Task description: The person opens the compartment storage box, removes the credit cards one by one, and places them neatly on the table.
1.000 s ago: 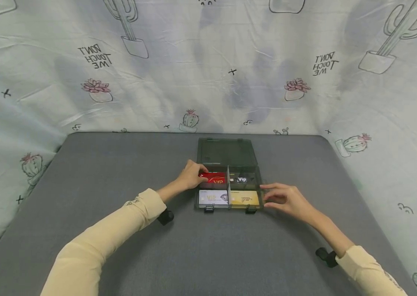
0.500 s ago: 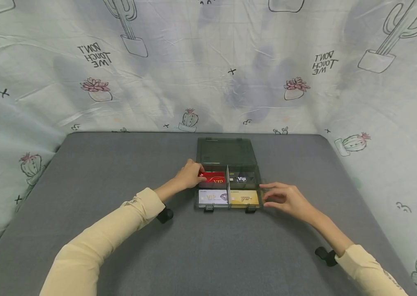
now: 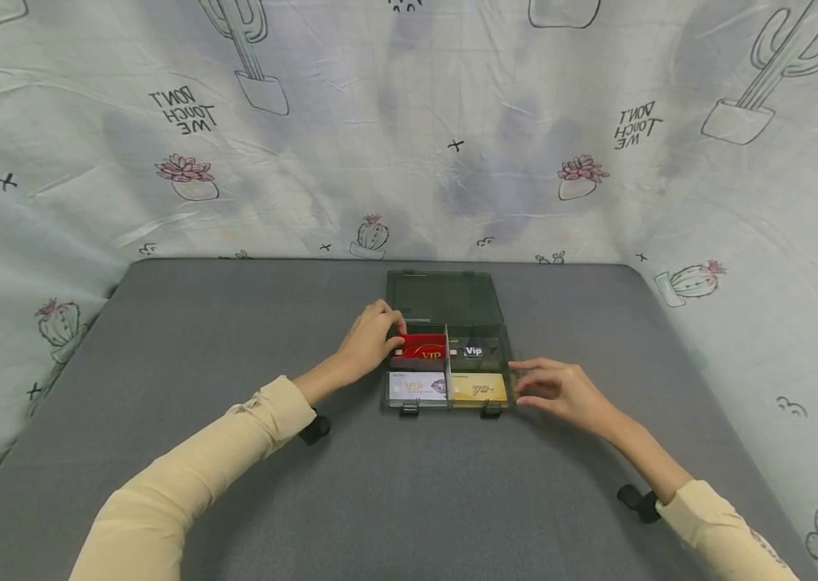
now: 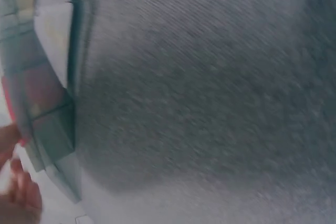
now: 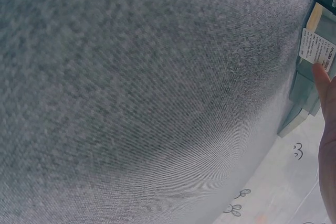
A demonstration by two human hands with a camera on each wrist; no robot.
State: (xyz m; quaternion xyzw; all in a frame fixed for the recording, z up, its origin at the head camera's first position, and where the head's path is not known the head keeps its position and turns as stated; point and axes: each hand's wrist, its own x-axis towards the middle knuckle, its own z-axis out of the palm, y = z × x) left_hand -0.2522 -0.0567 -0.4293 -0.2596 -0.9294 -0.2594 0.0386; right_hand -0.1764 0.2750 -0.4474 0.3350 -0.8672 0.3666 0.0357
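A dark translucent plastic box (image 3: 445,410) with its lid (image 3: 444,297) folded back stands on the table, divided into compartments. At the back left my left hand (image 3: 369,339) pinches the left edge of a red VIP card (image 3: 423,348). In the left wrist view, the fingertips (image 4: 9,132) are at the card's red edge, which shows above the box wall. Beside it lies a black Vip card (image 3: 474,352); in front are a white VIP card (image 3: 418,386) and a gold card (image 3: 479,387). My right hand (image 3: 561,391) rests its fingertips against the box's right side, fingers loosely bent.
Two dark latches hang on the box's front edge, the left latch (image 3: 409,410) and the right latch (image 3: 491,411). A white printed label (image 5: 317,49) is on the box's right side. The grey table (image 3: 409,500) reaches back to a cactus-print curtain (image 3: 409,129).
My left hand has risen a little, and its thumb covers less of the red card. The red card sits slightly higher. My right hand has stayed at the box's right side.
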